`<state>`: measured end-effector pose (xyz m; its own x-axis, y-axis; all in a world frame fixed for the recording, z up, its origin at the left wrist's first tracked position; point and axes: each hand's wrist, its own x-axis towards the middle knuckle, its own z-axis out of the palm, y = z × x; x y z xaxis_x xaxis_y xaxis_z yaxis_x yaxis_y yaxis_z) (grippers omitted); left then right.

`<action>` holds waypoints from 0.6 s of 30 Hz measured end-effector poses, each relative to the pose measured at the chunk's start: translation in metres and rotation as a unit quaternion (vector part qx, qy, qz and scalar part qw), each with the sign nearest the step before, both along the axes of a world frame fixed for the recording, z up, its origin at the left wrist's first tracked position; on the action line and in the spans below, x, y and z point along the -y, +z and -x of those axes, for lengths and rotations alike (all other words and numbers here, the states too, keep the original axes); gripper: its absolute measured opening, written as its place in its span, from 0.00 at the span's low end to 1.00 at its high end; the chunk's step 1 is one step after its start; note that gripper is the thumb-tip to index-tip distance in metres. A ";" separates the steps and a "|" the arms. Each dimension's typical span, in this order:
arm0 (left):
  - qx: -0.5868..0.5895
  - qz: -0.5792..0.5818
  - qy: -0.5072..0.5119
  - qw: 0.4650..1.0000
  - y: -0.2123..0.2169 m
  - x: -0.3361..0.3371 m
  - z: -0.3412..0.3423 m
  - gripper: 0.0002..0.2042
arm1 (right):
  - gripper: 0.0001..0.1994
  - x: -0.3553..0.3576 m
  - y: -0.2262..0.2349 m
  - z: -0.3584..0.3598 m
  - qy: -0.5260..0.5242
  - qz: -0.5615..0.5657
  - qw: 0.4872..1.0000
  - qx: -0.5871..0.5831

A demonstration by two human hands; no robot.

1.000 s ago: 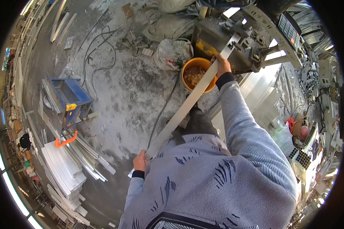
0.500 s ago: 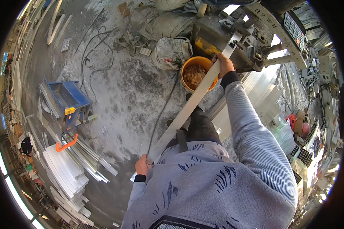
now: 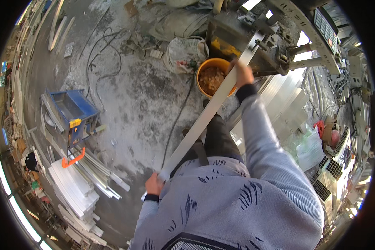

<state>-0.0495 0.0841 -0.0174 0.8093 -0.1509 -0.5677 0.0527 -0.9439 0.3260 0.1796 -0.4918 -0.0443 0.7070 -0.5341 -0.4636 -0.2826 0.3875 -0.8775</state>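
A long, flat, pale metal profile (image 3: 204, 118) slants across my front from lower left to upper right. My left hand (image 3: 154, 184) is closed round its near end, beside my hip. Farther along, my right hand (image 3: 243, 75), slightly blurred, grips the profile above an orange bucket (image 3: 199, 85). The profile's far end lies at the metal fixture of a machine (image 3: 271, 43); the exact contact there is hard to make out. Brownish scraps fill part of the bucket.
A blue cut-off machine (image 3: 77, 109) with an orange handle (image 3: 73, 157) stands at left, near stacked white profiles (image 3: 73, 187). More profiles (image 3: 279, 100) lie right of my legs. A white sack (image 3: 185, 54) sits behind the bucket. A black cable (image 3: 177, 125) crosses the dusty floor.
My right hand and forearm have shifted slightly left and toward me, blurred by motion. The profile is still held in both hands, with its far end at the machine.
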 end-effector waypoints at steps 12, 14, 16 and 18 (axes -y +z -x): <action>-0.033 -0.033 0.040 0.998 0.018 -0.078 0.045 0.21 | 0.10 -0.090 -0.006 0.040 -0.064 -0.152 0.986 0.022; -0.021 -0.024 0.032 0.999 0.016 -0.082 0.047 0.22 | 0.10 -0.094 -0.005 0.041 -0.066 -0.152 0.986 0.026; -0.019 -0.024 0.031 0.999 0.015 -0.084 0.047 0.22 | 0.10 -0.094 -0.006 0.041 -0.071 -0.166 0.983 0.027; -0.025 -0.017 0.035 0.999 0.013 -0.080 0.044 0.22 | 0.10 -0.087 -0.009 0.038 -0.071 -0.157 0.985 0.029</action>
<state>-0.0940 0.1643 -0.0048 0.7882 -0.0746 -0.6109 0.1341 -0.9479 0.2888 0.1419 -0.4049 -0.0534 0.6651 -0.4659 -0.5836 -0.1592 0.6751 -0.7204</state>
